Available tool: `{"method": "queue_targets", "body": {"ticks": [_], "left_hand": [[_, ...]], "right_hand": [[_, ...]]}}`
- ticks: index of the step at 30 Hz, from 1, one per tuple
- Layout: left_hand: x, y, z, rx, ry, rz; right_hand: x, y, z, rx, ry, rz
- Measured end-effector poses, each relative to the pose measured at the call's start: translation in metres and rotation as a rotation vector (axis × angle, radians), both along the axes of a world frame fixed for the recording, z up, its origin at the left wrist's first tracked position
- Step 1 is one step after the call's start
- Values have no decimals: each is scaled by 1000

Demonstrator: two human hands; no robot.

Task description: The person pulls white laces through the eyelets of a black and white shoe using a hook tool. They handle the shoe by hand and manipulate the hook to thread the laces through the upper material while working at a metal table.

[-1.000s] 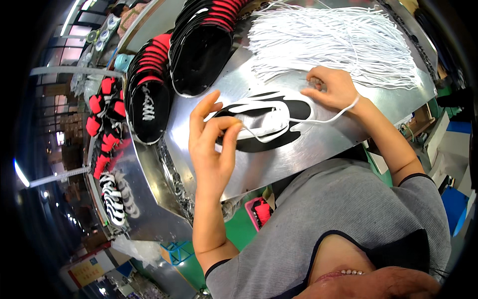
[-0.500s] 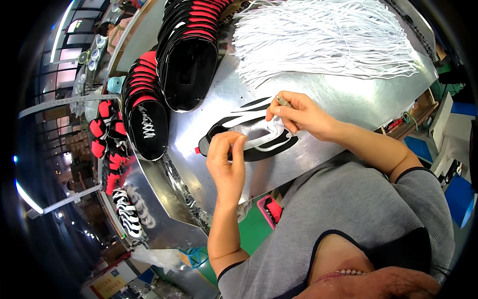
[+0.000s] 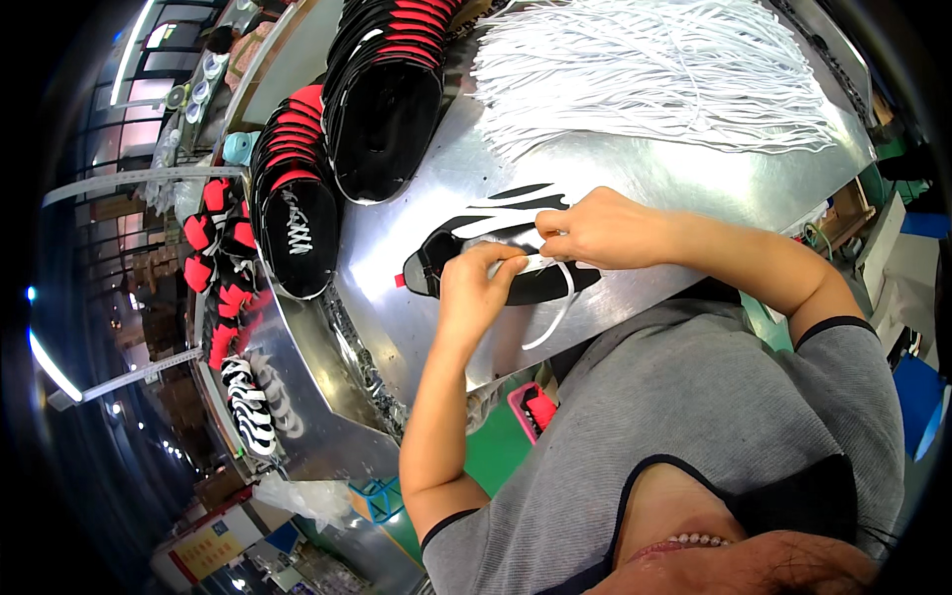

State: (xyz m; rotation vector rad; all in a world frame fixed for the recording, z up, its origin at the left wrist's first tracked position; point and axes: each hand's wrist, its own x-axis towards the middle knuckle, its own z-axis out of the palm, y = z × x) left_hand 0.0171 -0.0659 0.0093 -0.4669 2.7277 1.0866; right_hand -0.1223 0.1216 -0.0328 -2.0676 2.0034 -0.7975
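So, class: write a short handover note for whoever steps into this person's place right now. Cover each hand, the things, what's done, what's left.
Left hand: pinching the white lace on the shoe upper.
Right hand: gripping the same lace at the upper's far side.
Upper lies flat on the metal table; a lace loop hangs off the near edge.
Spare laces piled behind; stacked uppers to the left, one laced upper among them.
Done: lace started. Left: finish lacing.

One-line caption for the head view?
Both hands, left and right, thread a white lace into a black-and-white shoe upper on a metal table.
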Motion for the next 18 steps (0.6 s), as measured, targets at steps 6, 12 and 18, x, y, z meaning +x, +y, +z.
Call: {"method": "queue_targets", "body": {"ticks": [6,12,18], "left_hand": [[-14,-27,-4,838,-426,252],[-15,5,-24,895,-357,320],[-1,34,-17,977,-253,479]], "right_hand": [[10,2,-19,-224,-221,-129],[-8,8,35,-305,-1285,-215],[-16,20,56,-316,-1383,-387]]}}
